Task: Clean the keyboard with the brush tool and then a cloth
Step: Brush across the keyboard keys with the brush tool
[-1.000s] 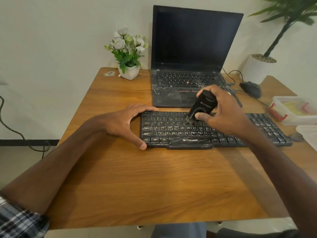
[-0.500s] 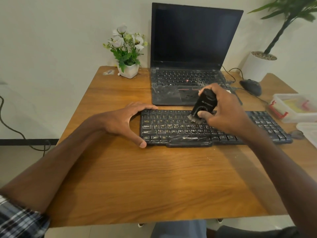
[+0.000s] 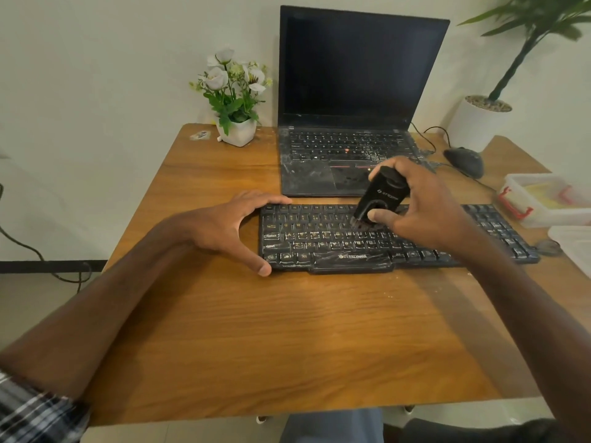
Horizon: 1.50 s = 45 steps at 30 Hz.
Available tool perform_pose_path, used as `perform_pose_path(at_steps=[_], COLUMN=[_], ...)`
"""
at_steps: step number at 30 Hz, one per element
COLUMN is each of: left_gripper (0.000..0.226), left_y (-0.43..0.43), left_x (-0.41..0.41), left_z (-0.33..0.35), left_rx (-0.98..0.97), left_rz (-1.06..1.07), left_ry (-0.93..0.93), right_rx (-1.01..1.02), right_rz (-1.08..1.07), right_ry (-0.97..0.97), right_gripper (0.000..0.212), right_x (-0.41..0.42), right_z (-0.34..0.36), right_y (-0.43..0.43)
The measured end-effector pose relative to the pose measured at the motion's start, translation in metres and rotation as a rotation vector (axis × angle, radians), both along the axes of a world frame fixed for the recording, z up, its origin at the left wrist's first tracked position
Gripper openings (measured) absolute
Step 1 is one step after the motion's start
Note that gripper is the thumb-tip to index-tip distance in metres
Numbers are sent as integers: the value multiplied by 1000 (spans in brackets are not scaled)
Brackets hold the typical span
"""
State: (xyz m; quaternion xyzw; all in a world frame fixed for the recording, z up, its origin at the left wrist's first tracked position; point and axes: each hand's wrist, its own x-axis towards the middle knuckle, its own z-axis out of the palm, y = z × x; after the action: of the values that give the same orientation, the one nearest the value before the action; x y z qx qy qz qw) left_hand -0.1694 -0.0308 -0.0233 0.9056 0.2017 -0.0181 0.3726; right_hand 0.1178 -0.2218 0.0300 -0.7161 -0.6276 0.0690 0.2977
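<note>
Since the last second: the brush tool (image 3: 380, 199) has travelled from the lower middle key rows up to the upper letter rows, a little right of frame centre, while the keyboard (image 3: 319, 241) itself has not shifted on the bench (image 3: 256, 330).
Right hand (image 3: 425, 206): its grip is clamped on the black brush tool, thumb low on the near face and fingers wrapped over the top; the body leans up and to the right.
Bristles: down on the keys just under the thumb, touching the row below the number keys.
Left hand (image 3: 230, 225): held as before at the keyboard's left end, in the centre-left of the frame, thumb against the near corner and fingers over the far corner, spread rather than curled shut, bracing the board.
Keyboard position: lying flat across the middle of the frame, just in front of the open laptop (image 3: 351, 100).
Dirt: pale specks and smears show on the lower rows and the spacebar area, and a few crumbs lie on the bench near its front right edge.
Meaning for the task: I judge the brushing stage to be mid-way, strokes working row by row; the right-hand keys look unbrushed.
Cloth: none clearly seen, so wiping is not yet begun.
Nearby: a mouse (image 3: 465, 161) and a clear plastic box (image 3: 543, 199) sit at the right edge.
</note>
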Motion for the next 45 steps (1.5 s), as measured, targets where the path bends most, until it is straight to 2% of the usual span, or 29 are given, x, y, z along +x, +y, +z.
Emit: perform_pose_path(at_steps=[5,11,15,20,25,32,36,41,45], left_gripper=[124,127,130,132,145,170,158,144,136], left_y=[1,-3,-19,-57,-75,-80,-84,-84,-82], left_x=[1,1,13,57,112,155,152,153,153], left_z=[0,3,11,19,26,34,36,36,35], left_rx=[12,25,149,330,431,429,481,491,459], left_rz=[-7,5,76,59,-6,-18,-31,-53,-72], left_ry=[11,44,95,51,123,164,232,218,182], right_rx=[-11,-7,-2,76,87,61,-16,-31,10], right_rz=[-94,-51,-50,-146,-47,-32,-48,-122,-125], right_ry=[-68,-29,5,-22,125,99,52,-74,-3], right_gripper=[57,63,62,58,56,57,59,57,58], right_x=[17,21,30,30,18,17,24,33,29], right_z=[4,3,-1,5,6,-8,-4,8,10], right_y=[-9,-9,-7,-16,-17,-10,-8,-9,-14])
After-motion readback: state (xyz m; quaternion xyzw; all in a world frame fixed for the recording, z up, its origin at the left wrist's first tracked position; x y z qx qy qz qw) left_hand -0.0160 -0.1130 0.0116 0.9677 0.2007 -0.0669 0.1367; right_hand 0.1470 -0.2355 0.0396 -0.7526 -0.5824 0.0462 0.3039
